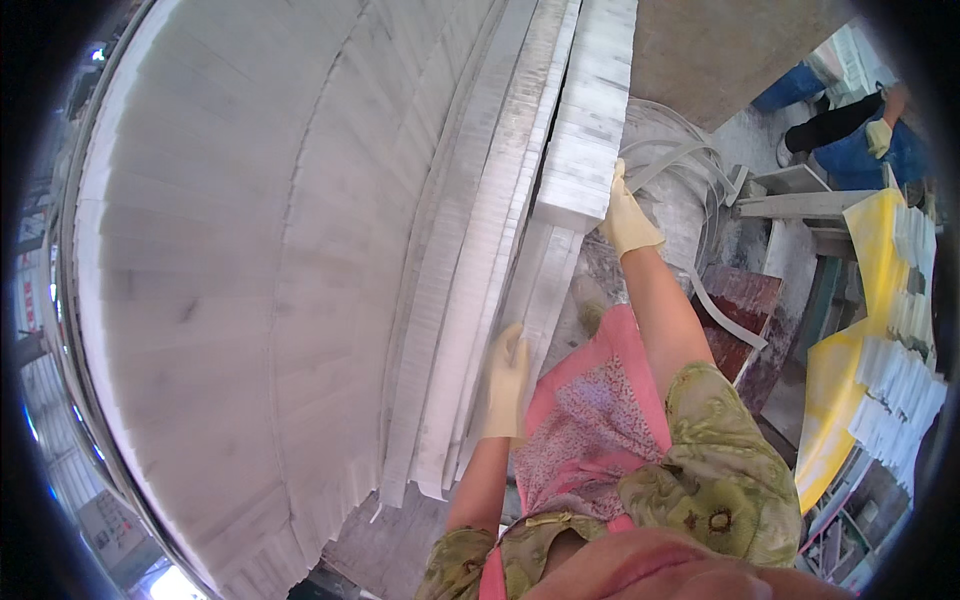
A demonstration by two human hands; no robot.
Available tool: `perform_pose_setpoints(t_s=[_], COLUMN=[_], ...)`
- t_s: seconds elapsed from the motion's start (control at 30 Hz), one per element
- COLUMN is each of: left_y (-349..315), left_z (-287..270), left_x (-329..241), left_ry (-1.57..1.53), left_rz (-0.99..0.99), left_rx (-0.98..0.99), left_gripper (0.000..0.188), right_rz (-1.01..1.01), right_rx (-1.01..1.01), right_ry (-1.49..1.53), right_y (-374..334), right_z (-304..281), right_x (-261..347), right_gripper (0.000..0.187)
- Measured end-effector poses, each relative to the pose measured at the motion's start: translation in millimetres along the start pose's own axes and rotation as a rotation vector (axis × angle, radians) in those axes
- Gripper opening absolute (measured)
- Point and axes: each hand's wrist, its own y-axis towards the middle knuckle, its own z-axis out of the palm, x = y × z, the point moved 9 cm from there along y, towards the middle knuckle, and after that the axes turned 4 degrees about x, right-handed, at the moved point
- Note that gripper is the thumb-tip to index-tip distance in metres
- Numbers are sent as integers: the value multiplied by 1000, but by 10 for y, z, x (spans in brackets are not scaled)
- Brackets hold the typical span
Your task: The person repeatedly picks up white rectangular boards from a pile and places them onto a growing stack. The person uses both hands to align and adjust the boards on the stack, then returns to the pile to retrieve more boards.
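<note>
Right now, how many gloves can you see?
3: one on the left hand, at the lower strips; one on the right hand, at the side of the block; one on a co-worker's hand, upper right. Others may be hidden.

A pale ledge (545,275) shows past the near end of a long, tightly packed row (592,115) of white pieces, which appears to lie on it. Right of the row, curled pale bands (672,157) lie in loose loops on the grey floor (750,135). Whatever carries the wide stack (200,250) is hidden.
</note>
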Motion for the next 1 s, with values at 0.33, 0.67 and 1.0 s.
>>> perform_pose_setpoints(t_s=[0.33,0.67,1.0], left_y=[29,479,1952], left_z=[-15,-211,-90], left_x=[-259,-3324,-3675], left_ry=[19,477,992], left_rz=[-38,837,338], left_rx=[-3,-173,-352], left_gripper=[41,42,64], right_rz=[307,-265,-1142], right_rx=[-90,-330,259], right_ry=[643,-165,-898], right_y=[-94,117,1017], right_z=[294,-1053,-498], right_x=[-619,594,2902], right_gripper=[81,50,74])
